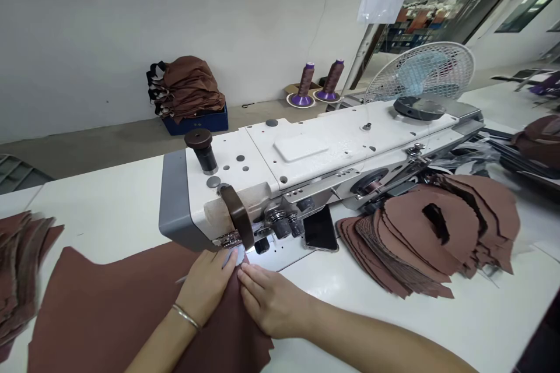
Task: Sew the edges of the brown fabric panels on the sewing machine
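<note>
A large brown sheet of leather-like material (118, 297) lies across the table and runs up to the needle area of a white sewing machine (227, 169). My left hand (205, 282), with a bangle at the wrist, presses and grips the sheet close to the presser foot (230, 239); some of its fingertips are hidden. Beside its thumb is a small light-blue piece (238, 254) whose kind I cannot make out. Just to the right, my right hand (275, 303) has its fingers closed on the sheet's right edge.
Stacked brown cut pieces (420, 233) lie right of the machine, with a black phone (321, 228) beside it. Another brown stack (21, 274) sits at left. Behind stand thread cones (305, 81), a fan (420, 73) and a blue crate (196, 122) of brown pieces.
</note>
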`<state>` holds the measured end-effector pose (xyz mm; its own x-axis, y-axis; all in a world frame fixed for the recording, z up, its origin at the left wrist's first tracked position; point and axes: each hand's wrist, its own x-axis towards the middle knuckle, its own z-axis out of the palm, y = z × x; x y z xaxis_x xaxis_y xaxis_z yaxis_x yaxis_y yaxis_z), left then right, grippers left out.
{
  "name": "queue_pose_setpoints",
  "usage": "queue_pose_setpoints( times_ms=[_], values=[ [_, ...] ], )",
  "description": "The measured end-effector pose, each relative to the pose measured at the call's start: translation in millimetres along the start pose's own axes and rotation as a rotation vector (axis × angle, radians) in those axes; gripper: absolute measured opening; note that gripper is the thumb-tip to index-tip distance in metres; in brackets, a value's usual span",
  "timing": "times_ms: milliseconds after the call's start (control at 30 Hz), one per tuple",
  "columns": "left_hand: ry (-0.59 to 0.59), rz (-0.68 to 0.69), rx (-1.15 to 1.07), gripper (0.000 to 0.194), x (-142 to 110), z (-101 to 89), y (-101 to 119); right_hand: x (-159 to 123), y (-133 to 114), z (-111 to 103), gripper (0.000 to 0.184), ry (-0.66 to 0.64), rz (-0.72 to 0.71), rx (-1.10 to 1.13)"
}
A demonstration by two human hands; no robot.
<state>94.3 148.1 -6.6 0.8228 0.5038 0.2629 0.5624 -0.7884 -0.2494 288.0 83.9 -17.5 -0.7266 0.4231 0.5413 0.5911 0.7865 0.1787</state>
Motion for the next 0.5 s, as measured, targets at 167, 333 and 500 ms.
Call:
queue_pose_setpoints(
  times_ms=[167,333,500],
  values=[
    [-0.091,-0.017,-0.014,0.033,-0.6,0.2,-2.9,-0.9,-2.7,-1.8,0.025,0.009,0.003,0.026],
    [-0.18,-0.037,-0.025,0.035,0.7,-0.4,-3.3,-4.9,-6.9,-1.5,0.026,-0.04,-0.005,0.04],
    [-0.213,-0.061,-0.083,0.035,3.9,-3.4,-2.7,-4.9,-7.7,1.0,0.027,-0.051,-0.007,0.018]
  ],
)
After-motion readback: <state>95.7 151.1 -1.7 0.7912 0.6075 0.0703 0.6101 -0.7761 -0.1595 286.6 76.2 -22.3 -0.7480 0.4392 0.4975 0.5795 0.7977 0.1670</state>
